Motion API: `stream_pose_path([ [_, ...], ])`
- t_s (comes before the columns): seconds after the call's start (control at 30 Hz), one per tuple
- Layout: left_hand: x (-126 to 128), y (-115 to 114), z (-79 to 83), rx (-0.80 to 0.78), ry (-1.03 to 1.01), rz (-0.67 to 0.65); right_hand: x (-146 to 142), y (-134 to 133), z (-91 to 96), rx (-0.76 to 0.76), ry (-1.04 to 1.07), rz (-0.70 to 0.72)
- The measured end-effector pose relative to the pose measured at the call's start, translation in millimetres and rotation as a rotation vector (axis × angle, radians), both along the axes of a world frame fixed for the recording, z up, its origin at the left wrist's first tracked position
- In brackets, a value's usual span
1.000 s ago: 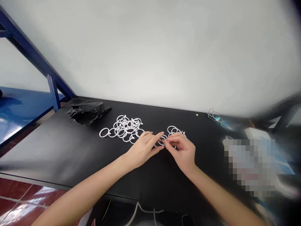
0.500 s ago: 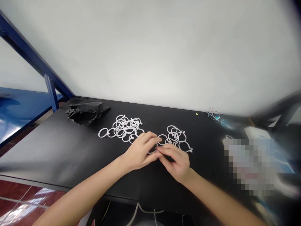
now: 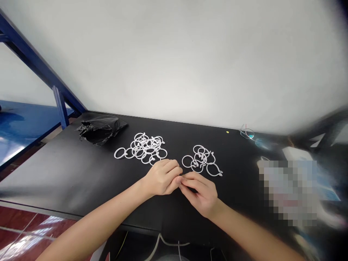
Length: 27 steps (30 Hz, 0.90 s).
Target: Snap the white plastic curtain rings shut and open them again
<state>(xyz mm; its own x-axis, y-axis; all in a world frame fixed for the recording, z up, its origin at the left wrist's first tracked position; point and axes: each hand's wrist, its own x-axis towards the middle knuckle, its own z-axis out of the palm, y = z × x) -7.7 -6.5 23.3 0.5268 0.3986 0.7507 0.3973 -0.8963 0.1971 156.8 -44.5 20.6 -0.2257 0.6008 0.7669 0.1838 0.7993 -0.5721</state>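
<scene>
My left hand is closed, its fingers curled in and its thumb pressed forward. My right hand pinches with thumb and forefinger, and its fingertips meet those of my left hand. Between them is a white ring, now almost wholly covered by the fingers. Just beyond my left hand lies a tangled heap of white rings with small tabs on them. A smaller group of white rings rests behind my right hand, their little clasps mostly bunched toward the middle.
A crumpled, torn black plastic bag lies at the back left of the black table. Eyeglasses sit near the wall at the right. Farther right are a white box and blurred items. Cables show below the front edge.
My left fingers have curled in from a looser, spread pose and hide the ring that partly showed between my hands. My right hand has shifted slightly left. Both ring piles lie as before.
</scene>
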Motion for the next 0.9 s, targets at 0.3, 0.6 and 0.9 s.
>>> stream_pose_path([
  [0.3, -2, -1, -2.5, 0.006, 0.085, 0.043, 1, 2, -0.8, -0.073, -0.027, 0.042],
  [0.6, -36, 38, 0.6, -0.186, 0.243, 0.457, 25, 34, -15.0, -0.062, -0.545, -0.239],
  [0.9, -49, 51, -10.4, -0.265, 0.293, 0.590, 19, 34, -15.4, -0.039, -0.640, -0.238],
])
